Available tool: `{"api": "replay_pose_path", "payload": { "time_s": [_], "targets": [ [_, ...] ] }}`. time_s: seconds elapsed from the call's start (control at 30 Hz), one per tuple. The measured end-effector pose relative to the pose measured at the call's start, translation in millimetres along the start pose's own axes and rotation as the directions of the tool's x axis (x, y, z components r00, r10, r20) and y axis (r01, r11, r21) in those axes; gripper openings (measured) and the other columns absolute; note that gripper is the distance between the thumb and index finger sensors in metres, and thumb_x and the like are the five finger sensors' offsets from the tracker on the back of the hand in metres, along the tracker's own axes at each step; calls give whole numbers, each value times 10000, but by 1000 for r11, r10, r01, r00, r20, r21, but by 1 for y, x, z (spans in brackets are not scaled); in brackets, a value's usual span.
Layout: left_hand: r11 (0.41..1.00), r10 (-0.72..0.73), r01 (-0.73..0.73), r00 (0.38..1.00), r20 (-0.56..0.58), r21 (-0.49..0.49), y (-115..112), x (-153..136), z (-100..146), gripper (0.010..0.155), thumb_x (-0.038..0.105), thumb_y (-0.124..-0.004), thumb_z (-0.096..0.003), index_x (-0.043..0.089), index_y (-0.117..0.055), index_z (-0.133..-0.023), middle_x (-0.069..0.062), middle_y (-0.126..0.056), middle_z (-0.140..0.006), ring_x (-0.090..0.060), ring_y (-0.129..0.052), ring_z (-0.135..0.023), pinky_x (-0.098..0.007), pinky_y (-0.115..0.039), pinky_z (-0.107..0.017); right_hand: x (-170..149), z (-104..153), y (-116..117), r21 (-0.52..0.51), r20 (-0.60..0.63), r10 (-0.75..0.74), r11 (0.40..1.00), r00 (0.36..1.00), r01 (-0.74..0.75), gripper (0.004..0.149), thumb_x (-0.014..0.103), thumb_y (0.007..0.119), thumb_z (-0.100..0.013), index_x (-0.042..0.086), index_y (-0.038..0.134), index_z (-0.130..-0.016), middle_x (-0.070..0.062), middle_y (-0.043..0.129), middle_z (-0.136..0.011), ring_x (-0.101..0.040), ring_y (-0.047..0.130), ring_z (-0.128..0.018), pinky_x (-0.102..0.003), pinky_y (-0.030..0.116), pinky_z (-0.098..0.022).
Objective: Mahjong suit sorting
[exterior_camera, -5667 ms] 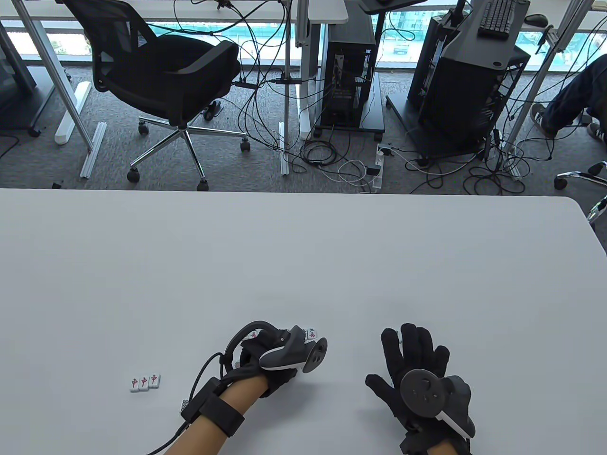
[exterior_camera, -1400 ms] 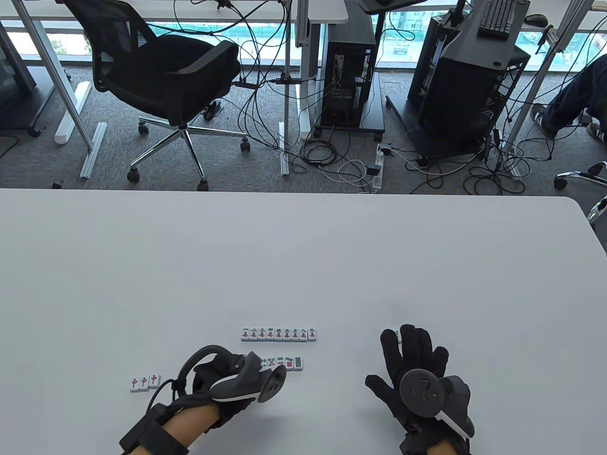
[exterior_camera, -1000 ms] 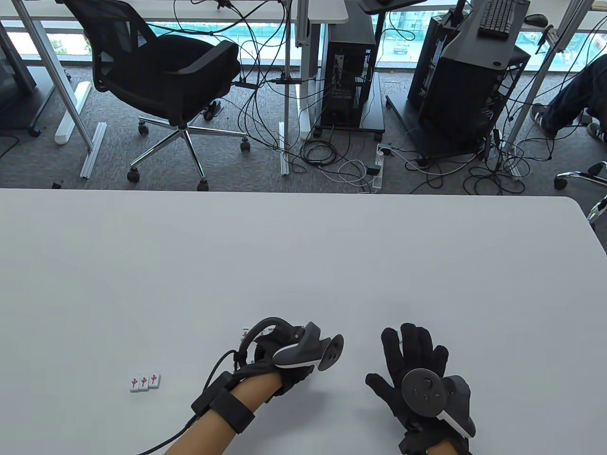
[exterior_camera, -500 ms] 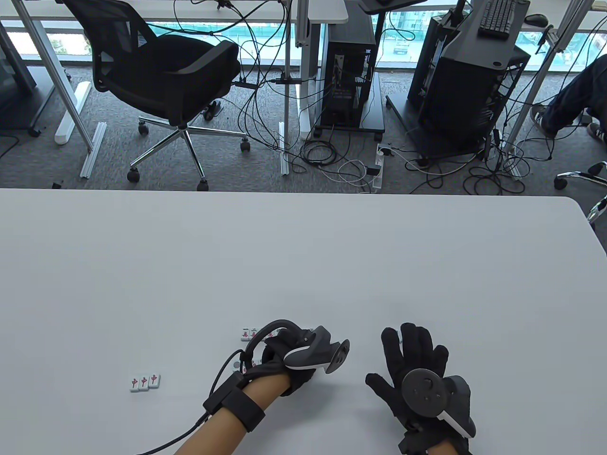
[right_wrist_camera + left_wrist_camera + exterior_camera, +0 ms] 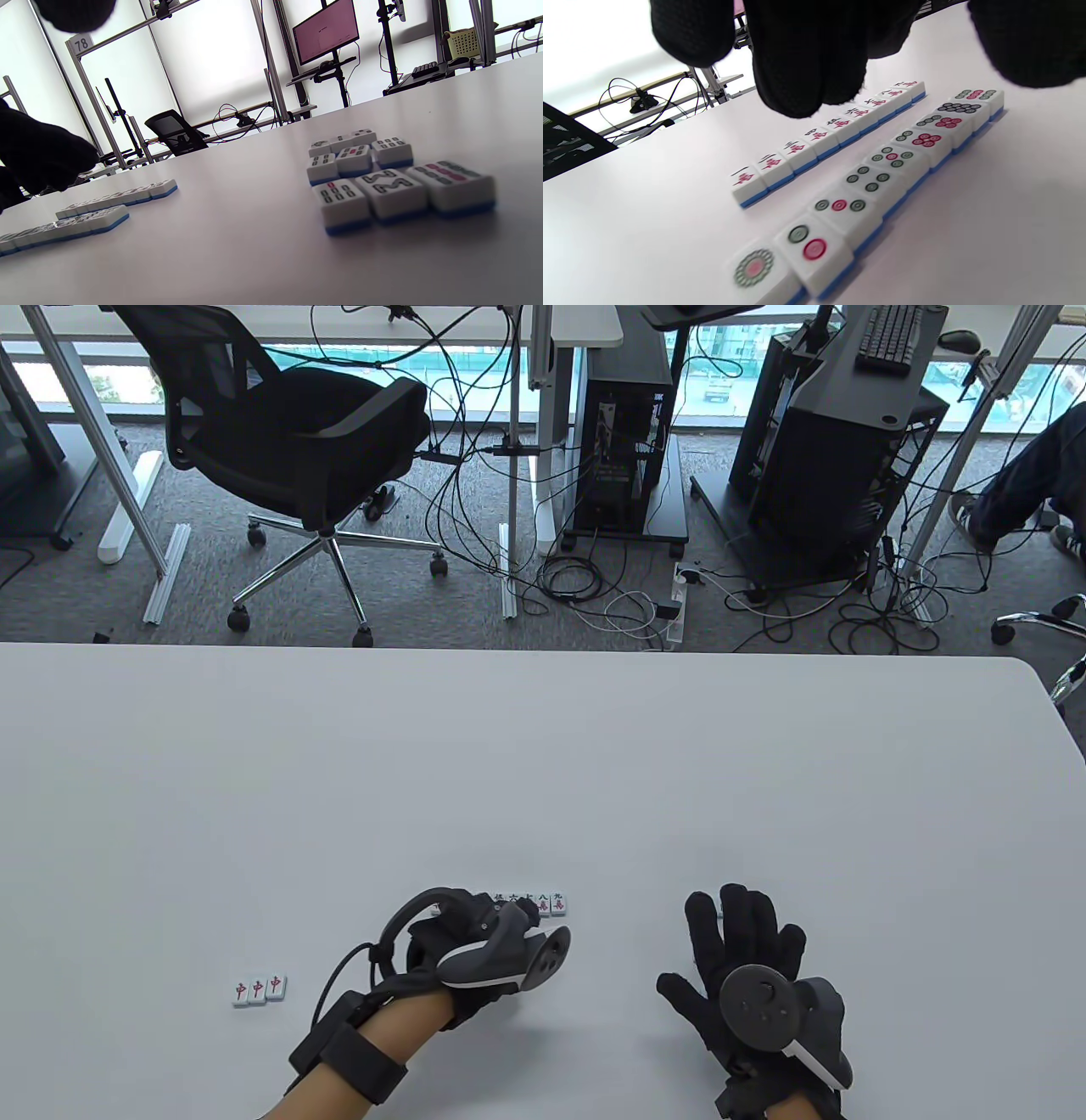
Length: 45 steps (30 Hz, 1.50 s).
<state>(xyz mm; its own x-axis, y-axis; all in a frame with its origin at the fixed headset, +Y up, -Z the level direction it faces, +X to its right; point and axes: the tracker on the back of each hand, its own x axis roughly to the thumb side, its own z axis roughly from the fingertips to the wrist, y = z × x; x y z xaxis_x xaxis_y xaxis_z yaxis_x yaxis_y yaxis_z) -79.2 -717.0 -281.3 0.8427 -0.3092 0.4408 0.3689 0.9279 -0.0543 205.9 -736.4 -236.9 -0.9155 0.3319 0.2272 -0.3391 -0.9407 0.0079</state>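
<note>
Two straight rows of mahjong tiles lie side by side: a character row [image 5: 835, 127] and a circle row [image 5: 882, 169] nearer me. My left hand [image 5: 475, 942] hovers over both rows; its fingers [image 5: 806, 76] hang above the tiles and hold nothing. In the table view only the right end of the character row [image 5: 543, 903] shows past that hand. My right hand [image 5: 738, 937] lies flat with spread fingers over a loose cluster of bamboo tiles [image 5: 373, 178]. Three red dragon tiles [image 5: 259, 988] sit together at the left.
The white table [image 5: 543, 772] stretches far beyond the tiles. On the floor behind its far edge stand an office chair [image 5: 297, 449], computer towers and tangled cables. A person's leg [image 5: 1018, 483] shows at the far right.
My left hand went from the circle row's left end up and right over the character row, then back left, uncovering that row's right end. The right hand has stayed flat.
</note>
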Motion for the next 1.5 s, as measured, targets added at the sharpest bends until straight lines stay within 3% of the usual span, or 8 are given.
{"api": "replay_pose_path", "payload": {
  "time_s": [0.27, 0.43, 0.53, 0.7, 0.93, 1.3, 1.4, 1.5],
  "targets": [
    [987, 139, -126, 981, -135, 101, -2, -88, 63, 943, 664, -825, -244, 374, -436, -1053, 78, -437, -1181, -228, -552, -1146, -645, -513, -768, -6, 1, -7, -32, -32, -17, 999, 999, 16, 829, 625, 587, -465, 330, 91, -1060, -125, 9, -1130, -429, 6, -1013, -741, 126, -684],
    [971, 207, -169, 948, -243, 171, -12, -129, 100, 990, 703, -788, -252, 410, -305, -1065, 64, -167, -1199, -256, -234, -1193, -672, -319, -805, -7, 2, -8, -35, -43, -10, 999, 999, 8, 836, 630, 589, -460, 331, 88, -1059, -124, 8, -1130, -430, 3, -1012, -744, 120, -680],
    [938, 307, -240, 910, -278, 252, -23, -145, 123, 992, 777, -680, -267, 421, -214, -1067, 70, -40, -1177, -252, -81, -1179, -675, -219, -804, -7, 2, -8, -35, -43, -10, 999, 999, 9, 839, 633, 590, -458, 333, 86, -1058, -121, 5, -1130, -427, -1, -1013, -744, 114, -680],
    [830, 513, -412, 829, -223, 378, -47, -155, 144, 965, 815, -582, -298, 447, -116, -1059, 109, 95, -1139, -210, 99, -1138, -652, -41, -780, -6, 2, -7, -29, -32, 12, 1000, 999, -13, 859, 636, 611, -448, 334, 82, -1055, -123, 6, -1129, -427, 2, -1013, -745, 120, -680],
    [853, 454, -320, 844, -285, 413, -63, -160, 149, 946, 824, -531, -307, 451, -105, -1065, 127, 147, -1114, -184, 214, -1081, -624, 86, -724, -1, 2, -5, -32, -8, 38, 999, 999, -38, 914, 616, 680, -426, 342, 61, -1040, -117, 1, -1127, -423, -2, -1014, -746, 117, -683],
    [880, 424, -300, 847, -322, 368, -78, -161, 148, 937, 815, -538, -314, 450, -109, -1064, 134, 154, -1102, -178, 226, -1067, -621, 104, -708, 6, 0, -1, -24, -14, 150, 988, 989, -150, 966, 585, 736, -407, 348, 25, -1016, -121, 5, -1125, -430, 11, -1017, -751, 134, -691],
    [848, 473, -341, 833, -287, 406, -76, -163, 153, 932, 809, -543, -316, 456, -107, -1060, 138, 164, -1096, -175, 234, -1062, -618, 109, -705, 9, 0, -10, -60, -23, 195, 979, 981, -196, 981, 563, 758, -406, 351, 16, -1011, -114, 17, -1132, -429, 62, -1041, -743, 200, -726],
    [827, 504, -366, 820, -273, 428, -75, -167, 156, 928, 805, -547, -320, 457, -106, -1060, 136, 168, -1094, -177, 235, -1060, -617, 108, -705, 9, -6, -21, -88, -25, 253, 963, 967, -254, 979, 545, 782, -399, 350, 54, -1024, -109, 73, -1148, -430, 167, -1056, -677, 383, -760]
  ]
}}
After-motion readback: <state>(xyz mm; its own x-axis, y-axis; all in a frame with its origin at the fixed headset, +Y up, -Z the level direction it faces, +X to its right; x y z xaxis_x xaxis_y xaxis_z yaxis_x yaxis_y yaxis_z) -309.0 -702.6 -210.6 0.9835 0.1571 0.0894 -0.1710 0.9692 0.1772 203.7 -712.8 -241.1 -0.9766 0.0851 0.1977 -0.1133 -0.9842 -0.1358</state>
